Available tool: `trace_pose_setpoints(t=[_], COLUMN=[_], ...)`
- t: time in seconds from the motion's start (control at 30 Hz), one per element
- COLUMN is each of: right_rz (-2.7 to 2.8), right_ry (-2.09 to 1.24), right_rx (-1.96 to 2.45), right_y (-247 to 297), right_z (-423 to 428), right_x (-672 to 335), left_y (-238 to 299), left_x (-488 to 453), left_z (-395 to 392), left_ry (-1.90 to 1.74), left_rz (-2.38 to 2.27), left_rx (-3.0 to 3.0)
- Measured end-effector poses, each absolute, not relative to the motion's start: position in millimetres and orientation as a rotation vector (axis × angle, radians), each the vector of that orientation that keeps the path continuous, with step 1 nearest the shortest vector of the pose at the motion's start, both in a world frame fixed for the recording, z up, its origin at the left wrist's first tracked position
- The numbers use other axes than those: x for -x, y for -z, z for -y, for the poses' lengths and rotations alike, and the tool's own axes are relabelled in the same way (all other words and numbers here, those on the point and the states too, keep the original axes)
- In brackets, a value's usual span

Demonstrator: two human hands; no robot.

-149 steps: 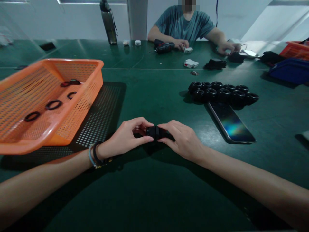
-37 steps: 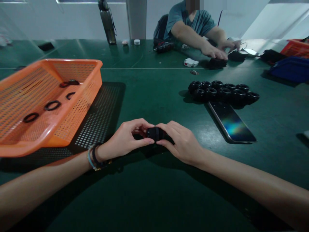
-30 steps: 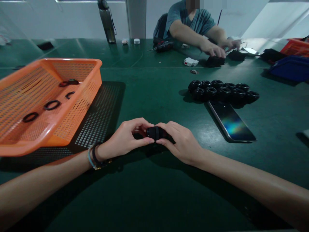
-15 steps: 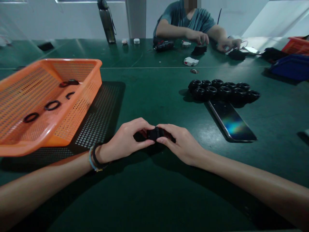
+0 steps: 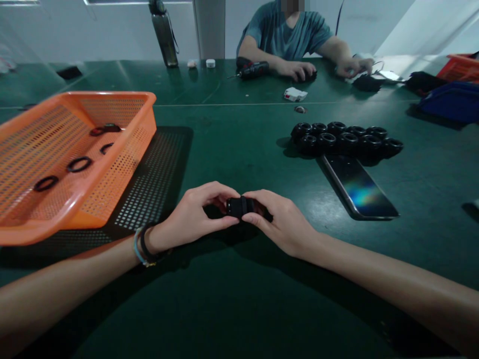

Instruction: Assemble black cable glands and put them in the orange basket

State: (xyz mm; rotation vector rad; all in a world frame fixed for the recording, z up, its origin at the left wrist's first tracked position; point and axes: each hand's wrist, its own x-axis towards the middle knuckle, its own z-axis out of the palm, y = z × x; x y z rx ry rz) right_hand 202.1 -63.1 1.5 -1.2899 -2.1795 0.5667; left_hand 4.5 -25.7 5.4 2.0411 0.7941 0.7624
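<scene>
Dark green covering lay over the long work table [image 5: 239,309], and a pale wall stood behind it. Both hands of the person were together near the front middle of this table, just above its surface. The left hand [image 5: 194,215], with coloured bands at the wrist, pinched one end of a small black cylindrical plastic part [image 5: 237,206] between thumb and forefinger. The right hand [image 5: 285,225] was closed with thumb and fingers on the other end. The part lay sideways between them, and a seam showed around its middle. It seemed that two halves were being turned against each other, but tightening or loosening could not be told. More turning would need one hand to hold firm while the other takes a new grip, with both halves kept in line.

To the left, an orange perforated plastic basket [image 5: 123,95] held several thin black rubber rings [image 5: 79,164] and rested partly over a black perforated mat [image 5: 159,169]. To the right, a group of black round parts [image 5: 346,139] lay just at the far end of a dark flat phone [image 5: 359,188].

Compared with half a second before, the hands and the part were almost in the same place. Only the fingers had shifted slightly. The co-worker in a teal shirt [image 5: 288,35] across the table had lowered one hand onto a dark object near a black power screwdriver [image 5: 252,70].
</scene>
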Motion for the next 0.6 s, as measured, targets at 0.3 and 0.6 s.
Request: trace_pose_setpoints(t=[0.3, 0.6], right_rz=[2.275, 2.262], right_ry=[-0.11, -0.201], right_rx=[0.963, 1.048], right_y=[5.9, 3.6], right_z=[57.9, 62.2], right_x=[-209.1, -205.8], left_y=[-4.5, -4.6], left_x=[-6.7, -6.3], left_z=[20.0, 21.1], left_ry=[-0.569, -0.61], left_rz=[-0.838, -0.844], left_rx=[-1.891, -2.09])
